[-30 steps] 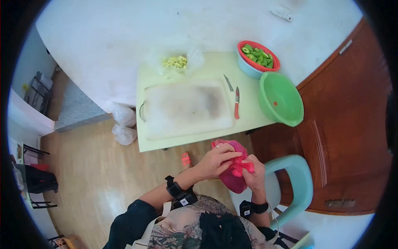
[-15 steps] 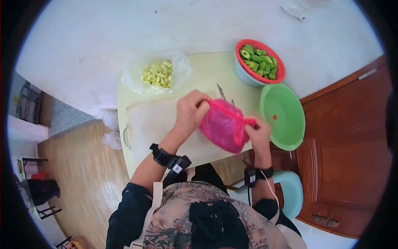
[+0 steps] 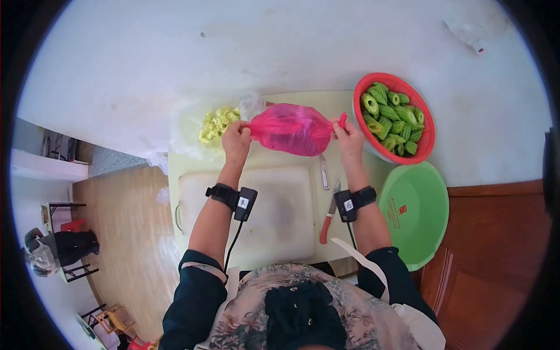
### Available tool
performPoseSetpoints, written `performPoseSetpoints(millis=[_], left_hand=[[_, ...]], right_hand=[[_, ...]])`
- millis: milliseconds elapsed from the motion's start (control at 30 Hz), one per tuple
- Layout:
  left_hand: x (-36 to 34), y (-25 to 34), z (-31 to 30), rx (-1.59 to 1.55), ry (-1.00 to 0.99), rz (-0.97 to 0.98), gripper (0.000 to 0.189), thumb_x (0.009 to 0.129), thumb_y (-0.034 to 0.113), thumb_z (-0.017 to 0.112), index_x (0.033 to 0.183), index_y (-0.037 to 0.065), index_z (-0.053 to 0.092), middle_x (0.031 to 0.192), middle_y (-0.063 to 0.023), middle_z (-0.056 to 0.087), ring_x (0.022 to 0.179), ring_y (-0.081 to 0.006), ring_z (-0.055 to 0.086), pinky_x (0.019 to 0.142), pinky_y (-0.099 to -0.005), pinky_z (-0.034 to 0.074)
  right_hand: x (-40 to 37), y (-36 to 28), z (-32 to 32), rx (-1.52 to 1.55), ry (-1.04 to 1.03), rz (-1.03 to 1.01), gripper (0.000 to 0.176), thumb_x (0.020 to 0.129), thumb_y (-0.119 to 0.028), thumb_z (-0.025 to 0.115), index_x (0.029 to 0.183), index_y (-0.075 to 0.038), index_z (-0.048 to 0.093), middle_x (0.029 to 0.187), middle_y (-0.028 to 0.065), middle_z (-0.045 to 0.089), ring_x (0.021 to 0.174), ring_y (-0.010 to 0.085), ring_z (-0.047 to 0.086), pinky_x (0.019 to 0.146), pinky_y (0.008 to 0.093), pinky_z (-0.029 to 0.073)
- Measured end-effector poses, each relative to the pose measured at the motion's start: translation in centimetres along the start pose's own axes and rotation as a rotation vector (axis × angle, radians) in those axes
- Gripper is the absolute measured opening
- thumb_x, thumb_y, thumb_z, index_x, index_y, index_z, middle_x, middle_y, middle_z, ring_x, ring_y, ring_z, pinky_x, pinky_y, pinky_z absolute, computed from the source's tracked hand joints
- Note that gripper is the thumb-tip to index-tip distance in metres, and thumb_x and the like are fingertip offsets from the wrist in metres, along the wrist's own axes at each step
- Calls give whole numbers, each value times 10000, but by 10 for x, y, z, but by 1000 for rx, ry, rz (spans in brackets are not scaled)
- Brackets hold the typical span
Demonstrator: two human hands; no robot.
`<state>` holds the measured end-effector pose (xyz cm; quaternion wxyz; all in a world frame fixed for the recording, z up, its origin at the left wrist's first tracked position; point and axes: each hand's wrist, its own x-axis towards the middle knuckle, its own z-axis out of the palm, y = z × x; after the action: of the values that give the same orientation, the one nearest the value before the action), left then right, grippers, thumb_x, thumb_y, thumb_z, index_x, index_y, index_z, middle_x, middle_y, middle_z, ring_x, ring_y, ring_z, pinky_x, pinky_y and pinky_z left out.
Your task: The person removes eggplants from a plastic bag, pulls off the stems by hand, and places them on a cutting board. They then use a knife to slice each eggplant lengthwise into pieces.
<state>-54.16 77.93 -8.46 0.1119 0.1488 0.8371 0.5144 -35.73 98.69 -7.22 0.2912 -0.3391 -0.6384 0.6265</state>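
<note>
The pale green surface (image 3: 332, 100) stretched out beneath both grips and carried most of the things. On it, the white board (image 3: 251, 233) lay on the body side of the grips, below the forearms, probably placed there so that work on it needed little reach. The green basin (image 3: 429, 239) stood to the right of the right grip and closer to the body; what bore its far side could not be made out.

The red bowl (image 3: 429, 125) was near the right grip, on its right, set in a paler bowl (image 3: 373, 153), perhaps to catch drips from the cut green pieces (image 3: 392, 119). Just left of the left grip, the clear bag (image 3: 185, 137) lay spread under the pale yellow pieces (image 3: 214, 125), likely keeping them together and off the surface.

The pink bag (image 3: 291, 129) hung stretched between the two grips. The left grip (image 3: 236, 143) was pinched on its gathered end and the right grip (image 3: 349, 140) on its knotted end, a hold that seemed meant to pull it taut. Its contents could not be told.

The red-handled knife (image 3: 326, 226) and, smaller, the metal tool (image 3: 325, 175) lay on the body side of the right grip, beside the board, presumably to keep them handy.
</note>
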Motion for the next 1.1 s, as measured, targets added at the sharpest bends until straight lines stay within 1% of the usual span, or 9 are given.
performPoseSetpoints(millis=[100, 167, 333, 433, 767, 867, 967, 1033, 1100], left_hand=[[-9, -4, 8, 142, 85, 79, 346, 743, 16, 558, 1083, 36, 617, 884, -130, 631, 809, -244, 607, 766, -369, 481], [-28, 31, 9, 326, 382, 511, 495, 735, 29, 571, 1227, 56, 520, 1061, -142, 575, 984, -308, 540, 892, -420, 415], [-55, 72, 33, 626, -265, 1017, 589, 689, 55, 656, 1255, 53, 491, 1067, -135, 544, 1035, -315, 514, 917, -427, 387], [-46, 50, 31, 704, -342, 804, 503, 689, 105, 673, 1175, 92, 544, 990, -109, 541, 989, -290, 533, 891, -407, 392], [-33, 33, -14, 700, -404, 883, 150, 653, 130, 693, 793, 106, 644, 1021, -74, 546, 1050, -248, 501, 970, -444, 329], [-41, 33, -18, 703, -498, 838, 129, 681, 158, 692, 784, 94, 649, 1075, -94, 549, 1076, -260, 493, 989, -465, 310], [-48, 30, -20, 742, -435, 868, 201, 731, 267, 695, 794, 81, 657, 1087, -105, 550, 1085, -265, 492, 1009, -481, 290], [-51, 22, -21, 736, -422, 813, 247, 752, 317, 681, 804, 76, 669, 1104, -108, 548, 1107, -268, 486, 1020, -483, 280], [-50, 13, -22, 737, -408, 764, 299, 772, 367, 668, 813, 71, 682, 1121, -112, 546, 1129, -271, 480, 1031, -484, 270]], right_hand=[[0, 4, 1, 58, 18, -10, 232, 902, -135, 597, 1094, -14, 646, 829, 35, 648, 668, 96, 601, 602, 226, 479], [-6, 4, 0, 96, 37, 11, 238, 908, -138, 590, 1103, -11, 639, 836, 38, 649, 675, 94, 602, 600, 225, 479], [-8, 11, 7, 176, 61, 15, 233, 911, -104, 576, 1115, 1, 620, 809, 21, 626, 635, 75, 553, 575, 206, 448], [2, -6, -2, 148, 128, -14, 202, 898, -65, 583, 1078, 18, 620, 790, 9, 608, 606, 70, 511, 545, 208, 426], [-23, -38, 11, -274, 53, -97, 246, 825, -45, 627, 1070, -38, 634, 908, 61, 630, 751, 135, 590, 653, 238, 483], [-54, -76, 40, -650, 296, -636, 329, 747, -5, 628, 1074, -42, 635, 915, 85, 615, 863, 228, 600, 805, 313, 479], [-67, -80, 59, -627, -55, -965, 343, 686, -3, 619, 1027, -35, 636, 888, 94, 601, 926, 290, 578, 869, 371, 449], [-64, -50, 66, -726, -481, -721, 272, 655, -34, 615, 926, -29, 629, 887, 132, 603, 913, 316, 580, 821, 416, 459], [-53, -5, 56, -770, -434, -595, 199, 712, -21, 589, 908, -11, 617, 886, 150, 605, 907, 328, 579, 804, 428, 458]])
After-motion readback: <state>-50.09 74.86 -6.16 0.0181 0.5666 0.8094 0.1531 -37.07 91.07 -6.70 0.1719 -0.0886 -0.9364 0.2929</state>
